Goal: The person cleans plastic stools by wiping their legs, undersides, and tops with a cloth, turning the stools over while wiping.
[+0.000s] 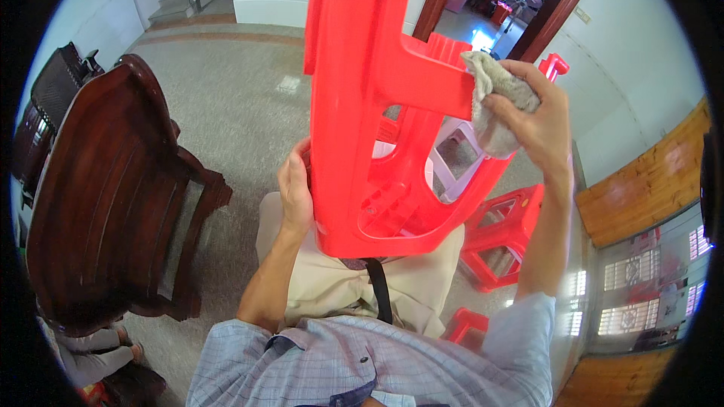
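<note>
A red plastic stool (345,124) rests tipped on its side across my lap, its legs pointing away from me and to the right. My left hand (295,186) grips its left side, the fingertips hidden behind the plastic. In my right hand (534,107) is a bunched, greyish-white cloth (503,99), pressed against the end of a crossbar (435,82) between the stool's legs. Part of the cloth is covered by my fingers and thumb.
A dark wooden bench (113,181) stands at left, with a person's legs (99,350) below it. Another red stool (503,232) and a pale purple stool (458,152) are on the floor beyond and right of my lap. A doorway (509,5) opens at the back.
</note>
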`<state>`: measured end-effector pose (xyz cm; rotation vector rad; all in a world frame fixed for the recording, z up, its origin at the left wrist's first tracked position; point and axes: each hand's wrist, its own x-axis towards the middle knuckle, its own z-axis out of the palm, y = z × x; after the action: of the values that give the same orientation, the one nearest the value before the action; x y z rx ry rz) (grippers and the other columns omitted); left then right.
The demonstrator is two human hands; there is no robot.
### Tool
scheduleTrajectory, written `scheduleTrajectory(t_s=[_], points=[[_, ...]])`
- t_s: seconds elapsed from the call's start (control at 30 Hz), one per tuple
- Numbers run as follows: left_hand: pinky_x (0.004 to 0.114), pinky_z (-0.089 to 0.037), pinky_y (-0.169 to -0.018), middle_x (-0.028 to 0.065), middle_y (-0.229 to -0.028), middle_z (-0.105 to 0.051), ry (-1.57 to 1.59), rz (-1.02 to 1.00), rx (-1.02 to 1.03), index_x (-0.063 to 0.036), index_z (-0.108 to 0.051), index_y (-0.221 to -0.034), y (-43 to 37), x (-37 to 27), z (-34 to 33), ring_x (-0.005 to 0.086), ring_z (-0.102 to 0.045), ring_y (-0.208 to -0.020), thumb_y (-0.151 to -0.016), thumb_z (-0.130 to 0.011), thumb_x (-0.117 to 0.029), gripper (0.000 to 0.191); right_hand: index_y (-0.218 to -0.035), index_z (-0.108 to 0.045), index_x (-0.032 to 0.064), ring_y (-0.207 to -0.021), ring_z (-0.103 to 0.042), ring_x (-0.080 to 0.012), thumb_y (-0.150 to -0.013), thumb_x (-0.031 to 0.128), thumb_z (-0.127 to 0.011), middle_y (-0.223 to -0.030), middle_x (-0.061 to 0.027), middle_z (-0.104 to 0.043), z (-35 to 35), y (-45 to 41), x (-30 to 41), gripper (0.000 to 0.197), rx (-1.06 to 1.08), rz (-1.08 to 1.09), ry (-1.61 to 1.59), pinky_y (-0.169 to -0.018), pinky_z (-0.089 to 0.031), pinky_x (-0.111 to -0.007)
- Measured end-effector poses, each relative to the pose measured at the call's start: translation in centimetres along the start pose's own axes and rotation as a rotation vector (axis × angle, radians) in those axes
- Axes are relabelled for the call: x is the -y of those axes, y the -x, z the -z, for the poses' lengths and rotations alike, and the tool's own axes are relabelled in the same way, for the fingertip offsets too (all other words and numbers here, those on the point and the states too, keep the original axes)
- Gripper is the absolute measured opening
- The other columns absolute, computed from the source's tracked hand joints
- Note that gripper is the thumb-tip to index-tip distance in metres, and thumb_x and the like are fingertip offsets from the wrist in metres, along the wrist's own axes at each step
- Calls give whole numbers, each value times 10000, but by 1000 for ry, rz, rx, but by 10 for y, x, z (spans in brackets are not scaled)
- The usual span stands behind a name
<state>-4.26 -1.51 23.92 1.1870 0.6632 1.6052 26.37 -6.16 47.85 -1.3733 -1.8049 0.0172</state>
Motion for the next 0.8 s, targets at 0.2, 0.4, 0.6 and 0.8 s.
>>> scheduleTrajectory(t_s=[0.2, 0.4, 0.6, 0.8], points=[[400, -534, -922, 189, -1147, -730, -241, -272, 16, 81, -644, -1293, -4, 78, 17, 291, -702, -1065, -1141, -336, -451, 634, -1174, -726, 23, -927, -740, -271, -748, 27, -867, -1023, -130, -737, -19, 59, 20, 449, -99, 104, 200, -833, -582, -368], [416, -545, -833, 211, -1059, -732, -457, -337, 26, 59, -679, -1225, 7, 117, 22, 355, -728, -974, -1133, -284, -476, 671, -1154, -722, 54, -869, -711, -315, -664, -35, -881, -966, -142, -688, -42, 110, 0, 522, -155, 228, 242, -736, -576, -402], [436, -536, -824, 226, -1033, -715, -413, -333, 17, 49, -689, -1141, 22, 145, 30, 399, -708, -917, -1127, -278, -482, 672, -1198, -733, 75, -819, -694, -304, -647, -8, -893, -988, -151, -657, -60, 165, 9, 580, -165, 179, 346, -659, -570, -391], [440, -485, -877, 213, -1093, -696, -393, -77, -62, 53, -649, -1194, 55, 185, 68, 344, -660, -1030, -1137, -311, -431, 593, -1208, -738, 74, -751, -671, -284, -674, -4, -867, -1015, -157, -666, -81, 199, 20, 555, -159, 192, 362, -611, -563, -355]])
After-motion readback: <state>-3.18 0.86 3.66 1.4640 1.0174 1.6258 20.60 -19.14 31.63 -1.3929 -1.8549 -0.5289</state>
